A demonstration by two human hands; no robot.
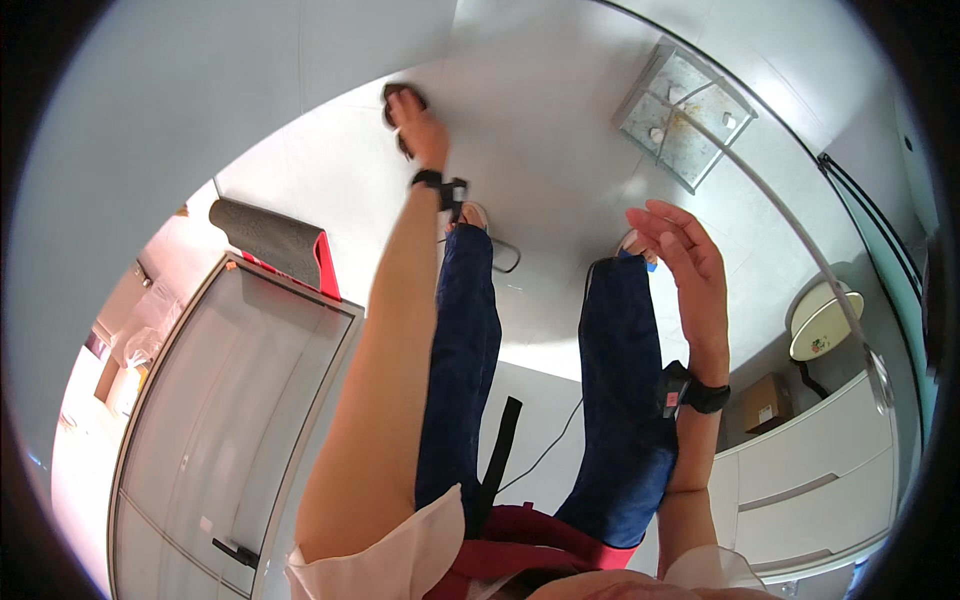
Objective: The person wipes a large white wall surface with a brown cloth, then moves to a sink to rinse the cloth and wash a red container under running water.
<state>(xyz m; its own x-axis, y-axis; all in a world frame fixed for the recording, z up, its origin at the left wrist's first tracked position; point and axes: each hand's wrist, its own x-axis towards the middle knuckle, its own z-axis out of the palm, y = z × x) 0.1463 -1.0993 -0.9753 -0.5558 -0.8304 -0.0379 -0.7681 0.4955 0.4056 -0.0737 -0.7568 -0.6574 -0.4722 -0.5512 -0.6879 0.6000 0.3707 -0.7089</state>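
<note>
My left hand (426,135) reaches far forward, with its fingers over a dark brown item (390,96) that looks like a cloth or pad. Blur and the fingers hide its exact shape. Below it lies the pale grey floor (525,150); whether the item touches a surface I cannot tell. Nothing is held in my right hand (686,259), which hangs in the air with slightly bent fingers, above my right knee and foot. Each wrist wears a black strap with a small device.
A framed glass door (232,420) with a black handle stands at left, a rolled grey mat (266,232) behind it. At right are a metal-framed stand (686,116), an enamel basin (825,326), a cardboard box (769,403), a white drawer cabinet (817,480) and a curved rail (787,214).
</note>
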